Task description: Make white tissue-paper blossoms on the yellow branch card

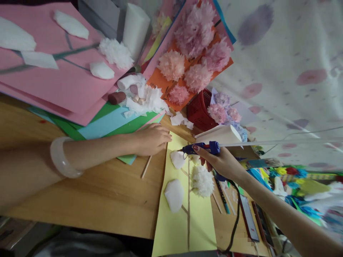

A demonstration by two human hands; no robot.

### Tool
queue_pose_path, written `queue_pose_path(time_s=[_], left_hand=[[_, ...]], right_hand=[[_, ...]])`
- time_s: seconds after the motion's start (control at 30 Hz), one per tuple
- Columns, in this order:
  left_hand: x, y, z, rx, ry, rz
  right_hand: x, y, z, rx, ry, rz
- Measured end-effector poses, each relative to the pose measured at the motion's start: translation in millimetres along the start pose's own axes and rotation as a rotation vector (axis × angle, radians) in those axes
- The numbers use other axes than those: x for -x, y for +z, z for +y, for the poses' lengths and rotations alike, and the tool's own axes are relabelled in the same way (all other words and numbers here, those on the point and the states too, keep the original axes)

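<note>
My right hand [223,162] grips a blue glue gun [205,147], its nozzle pointing left at a white paper leaf [177,159] on the yellow sheet [184,214]. The sheet carries a brown stem, another white leaf [174,195] and a white tissue flower [202,181]. My left hand [151,139] rests with fingers curled at the sheet's upper left edge, pressing down on the table; a pale bangle [61,158] circles that wrist. Whether it holds anything is hidden.
Pink, green and blue paper sheets [66,82] are stacked at the upper left with white cut-outs. An orange card with pink tissue flowers [195,57] leans behind. A red basket [199,110], a wooden stick [146,167], pens and a phone [249,217] lie on the wooden table [102,200].
</note>
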State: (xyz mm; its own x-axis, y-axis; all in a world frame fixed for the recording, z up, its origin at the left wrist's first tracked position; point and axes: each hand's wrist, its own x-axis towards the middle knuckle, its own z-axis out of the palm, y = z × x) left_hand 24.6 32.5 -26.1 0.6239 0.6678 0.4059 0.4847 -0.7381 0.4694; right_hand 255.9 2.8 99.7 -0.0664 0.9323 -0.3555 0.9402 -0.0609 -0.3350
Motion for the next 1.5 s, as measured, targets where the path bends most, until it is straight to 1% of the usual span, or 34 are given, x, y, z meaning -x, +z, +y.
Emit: queue_pose_path(time_s=[0.07,0.13,0.17,0.23,0.3,0.33,0.4,0.47,0.67,0.77,0.83,0.93,1.0,1.07,1.1,1.17,1.23,1.3,1.37,1.5], left_hand=[[-17,-14.8,11,0.153,-0.007,0.116],[-43,-34.4,28,0.328,0.025,0.204],[-57,-44.3,39,0.398,0.048,0.185],[-85,-60.7,61,0.438,0.136,0.079],[-106,-69.6,78,0.424,0.224,-0.028],[-113,-71.3,84,0.417,0.245,-0.049],[-121,-70.4,90,0.430,0.249,-0.047],[-122,-67.0,90,0.463,0.225,0.004],[-118,-58.9,87,0.512,0.179,0.206],[-114,-56.6,87,0.543,0.141,0.260],[-111,-55.9,86,0.565,0.103,0.264],[-100,-54.6,78,0.552,0.047,0.239],[-86,-50.2,64,0.470,-0.003,0.220],[-67,-41.0,45,0.306,-0.039,0.182],[-57,-34.7,35,0.194,-0.031,0.146],[-36,-20.5,16,0.001,0.013,0.075],[-20,-7.9,4,-0.130,0.061,0.008],[-10,-0.2,0,-0.206,0.086,-0.050],[-4,1.9,1,-0.239,0.077,-0.099],[0,0.4,7,-0.217,0.041,-0.127]], right_hand=[[0,-3,-2,-0.011,-0.054,-0.036],[0,-5,-6,-0.005,-0.089,-0.064],[0,-6,-8,0.004,-0.095,-0.068],[0,-6,-12,0.022,-0.088,-0.063],[2,-6,-15,0.022,-0.065,-0.051],[3,-5,-16,0.012,-0.049,-0.049],[5,-4,-18,-0.025,-0.042,-0.054],[8,-3,-19,-0.049,-0.064,-0.057],[12,-6,-18,-0.042,-0.111,-0.031],[10,-7,-17,-0.006,-0.126,-0.036],[8,-7,-16,0.004,-0.139,-0.044],[6,-7,-14,-0.020,-0.125,-0.070],[5,-7,-12,-0.045,-0.098,-0.083],[2,-7,-7,-0.065,-0.078,-0.086],[1,-6,-5,-0.072,-0.077,-0.085],[-2,-5,1,-0.080,-0.092,-0.082],[-5,-4,5,-0.078,-0.094,-0.076],[-6,-3,8,-0.063,-0.062,-0.067],[-7,-2,9,-0.056,-0.024,-0.059],[-6,-4,9,-0.087,-0.022,-0.087]])
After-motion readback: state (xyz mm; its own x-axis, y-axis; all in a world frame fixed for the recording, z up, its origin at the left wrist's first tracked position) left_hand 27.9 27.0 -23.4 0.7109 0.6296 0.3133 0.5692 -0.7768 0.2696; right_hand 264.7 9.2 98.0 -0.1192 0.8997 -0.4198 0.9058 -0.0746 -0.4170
